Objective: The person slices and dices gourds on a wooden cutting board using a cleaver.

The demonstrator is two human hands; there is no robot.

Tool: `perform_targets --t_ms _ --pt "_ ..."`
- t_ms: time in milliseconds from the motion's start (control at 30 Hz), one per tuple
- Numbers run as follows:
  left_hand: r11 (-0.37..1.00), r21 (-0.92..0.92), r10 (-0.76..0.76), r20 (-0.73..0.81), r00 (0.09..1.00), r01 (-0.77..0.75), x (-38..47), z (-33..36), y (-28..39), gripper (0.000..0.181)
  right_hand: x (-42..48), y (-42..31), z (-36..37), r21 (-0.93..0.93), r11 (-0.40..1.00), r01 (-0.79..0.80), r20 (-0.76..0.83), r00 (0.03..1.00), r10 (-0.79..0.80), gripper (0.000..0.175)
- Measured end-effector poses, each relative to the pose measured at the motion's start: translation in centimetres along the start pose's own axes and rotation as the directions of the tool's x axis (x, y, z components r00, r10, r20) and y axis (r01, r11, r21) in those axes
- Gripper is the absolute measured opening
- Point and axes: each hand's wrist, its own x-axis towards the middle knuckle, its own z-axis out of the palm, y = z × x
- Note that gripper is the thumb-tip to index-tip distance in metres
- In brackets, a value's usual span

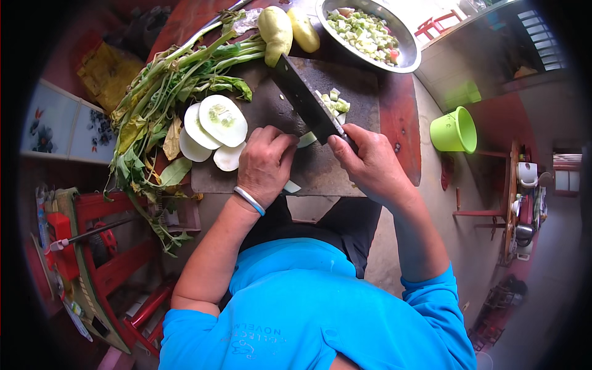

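Observation:
My right hand point(374, 159) grips the handle of a dark cleaver point(303, 95), whose blade slants away to the upper left over the cutting board point(330, 171). Bent fingers of my left hand point(267, 162) hold a pale green strip of vegetable point(306, 139) beside the blade; part of it is hidden by the hand. Another strip point(291, 187) lies below my left fingers. Small cut cubes point(336, 102) sit to the right of the blade. Left of my left hand are several round pale gourd slices point(224, 121), some overlapping.
A metal bowl point(413, 58) of diced vegetables stands at the table's far right. Two pale yellow gourds point(276, 32) lie beyond the board. Leafy stalks point(173, 83) spread along the left and hang over the edge. A green bucket point(451, 132) stands on the right, a red chair point(122, 266) at lower left.

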Motion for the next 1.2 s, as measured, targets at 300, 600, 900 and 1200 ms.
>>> perform_targets --t_ms 300,600,900,1200 --pt "1.000 -0.005 0.010 -0.009 1.000 -0.010 -0.2 0.1 -0.1 0.012 -0.2 -0.4 0.1 0.016 1.000 -0.018 -0.007 1.000 0.018 0.031" --pt "1.000 -0.005 0.015 -0.007 1.000 -0.015 0.0 0.0 0.2 0.015 0.3 1.0 1.0 -0.050 0.998 0.045 -0.005 0.999 -0.046 0.031" --pt "1.000 0.023 0.001 -0.028 1.000 0.000 -0.3 0.2 -0.1 0.012 -0.2 0.0 1.1 0.005 0.998 0.060 -0.004 0.998 -0.060 0.029" --pt "1.000 0.016 0.022 -0.017 1.000 -0.022 -0.2 -0.1 0.0 0.012 -0.2 0.3 1.3 -0.004 0.999 0.052 0.005 0.999 -0.052 0.029"
